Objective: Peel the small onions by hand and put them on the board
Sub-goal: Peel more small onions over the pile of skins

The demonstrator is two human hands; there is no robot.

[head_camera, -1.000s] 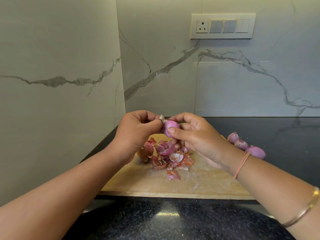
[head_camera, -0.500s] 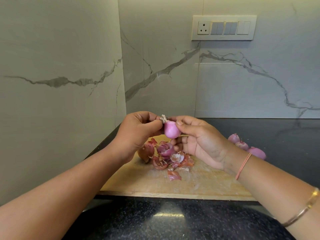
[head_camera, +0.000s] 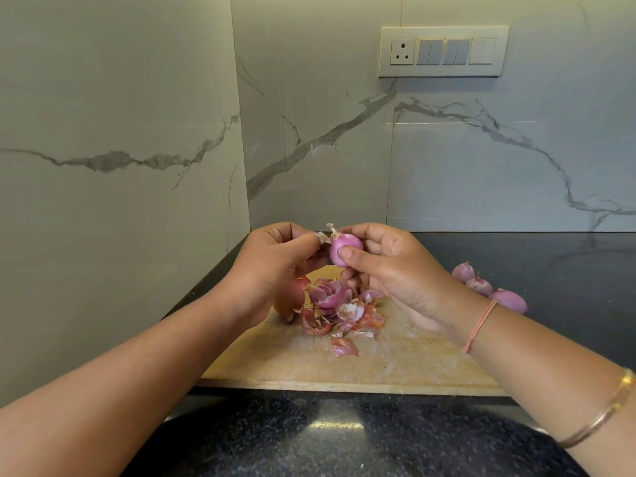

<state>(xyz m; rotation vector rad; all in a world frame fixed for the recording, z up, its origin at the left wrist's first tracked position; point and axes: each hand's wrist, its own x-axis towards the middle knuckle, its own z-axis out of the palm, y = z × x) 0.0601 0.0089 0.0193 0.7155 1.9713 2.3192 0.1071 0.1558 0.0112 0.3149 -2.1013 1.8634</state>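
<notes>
A small pink onion [head_camera: 340,247], mostly bare of skin, is held above the wooden board [head_camera: 395,363]. My right hand [head_camera: 389,270] grips it between thumb and fingers. My left hand [head_camera: 272,266] pinches the dry papery tuft at the onion's top. Under the hands a heap of reddish peels [head_camera: 335,309] lies on the board. An unpeeled brown onion [head_camera: 284,309] shows partly below my left hand. Three peeled onions [head_camera: 488,287] lie on the dark counter just right of the board.
Marble-look walls form a corner close behind the board and along its left side. A switch panel [head_camera: 442,51] sits on the back wall. Black speckled counter [head_camera: 344,438] runs in front of the board and to its right.
The onion has turned a little in my right hand, whose thumb now lies across its front. My left hand has pulled the dry tuft slightly away from the onion's top.
</notes>
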